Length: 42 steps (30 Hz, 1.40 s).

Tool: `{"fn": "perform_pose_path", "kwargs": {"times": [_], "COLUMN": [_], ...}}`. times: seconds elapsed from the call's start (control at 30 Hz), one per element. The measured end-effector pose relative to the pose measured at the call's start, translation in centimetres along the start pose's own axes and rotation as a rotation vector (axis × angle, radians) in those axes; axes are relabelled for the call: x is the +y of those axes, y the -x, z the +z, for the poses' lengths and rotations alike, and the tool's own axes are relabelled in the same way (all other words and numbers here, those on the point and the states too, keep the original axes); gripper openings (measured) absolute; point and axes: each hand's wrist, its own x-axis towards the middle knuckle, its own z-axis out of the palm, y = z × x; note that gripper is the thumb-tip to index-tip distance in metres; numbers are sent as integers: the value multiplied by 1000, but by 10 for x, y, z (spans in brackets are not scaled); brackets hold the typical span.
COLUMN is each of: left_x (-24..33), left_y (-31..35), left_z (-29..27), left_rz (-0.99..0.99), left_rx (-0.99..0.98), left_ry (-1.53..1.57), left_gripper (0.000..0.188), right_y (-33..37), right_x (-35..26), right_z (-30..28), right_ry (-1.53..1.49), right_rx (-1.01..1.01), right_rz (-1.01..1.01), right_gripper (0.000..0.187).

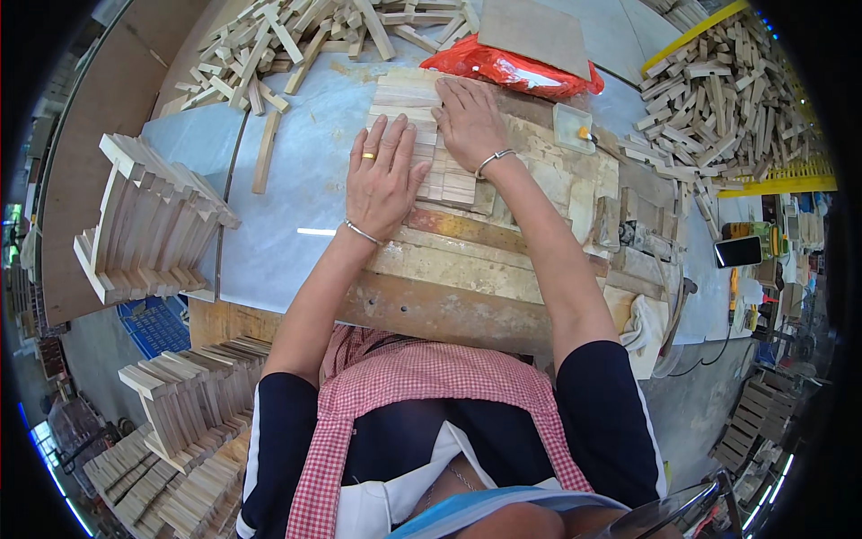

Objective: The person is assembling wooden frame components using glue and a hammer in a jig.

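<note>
head | left hand [384, 175]: open, flat, clamped on nothing, atop wood strips [427, 135] | right hand [471, 126]: likewise, at strips' right side | strips: side by side, upper centre of frame | red bag [512, 72]: just above right hand

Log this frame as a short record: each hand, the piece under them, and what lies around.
Left hand: palm down on the wooden strips, ring on one finger
Right hand: palm down at the strips' right side, farther from the body
Strips: pale, laid side by side in a flat group
Far side: loose wood pile; red plastic bag, partly covered by a flat board
Left side: stacked wooden pieces
Right side: clear box; yellow crate beside heaped wood pieces
</note>
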Motion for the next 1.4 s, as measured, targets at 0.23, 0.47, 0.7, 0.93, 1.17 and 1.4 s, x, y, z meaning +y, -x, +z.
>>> {"fn": "perform_pose_path", "kwargs": {"times": [0.23,0.47,0.7,0.93,1.17,1.4], "left_x": [-12,-34,-32,-38,-20,-11], "left_y": [4,53,59,58,27,-39], "left_z": [-19,-30,-14,-22,-40,12], "left_rz": [-55,-176,-260,-222,-219,-125], "left_rx": [0,-130,-155,-184,-64,-103], "left_ry": [86,123,203,141,175,-39], "left_gripper": [54,81,80,72,64,56], "right_y": [-1,-1,0,0,-1,-1], "right_x": [1,3,3,1,4,2], "right_z": [1,-1,0,0,2,4], "right_ry": [-43,-58,-60,-67,-44,-84], "right_rx": [-11,14,28,13,22,61], "right_rz": [2,-14,-34,-29,-21,-41], "right_gripper": [50,48,47,48,49,46]}}
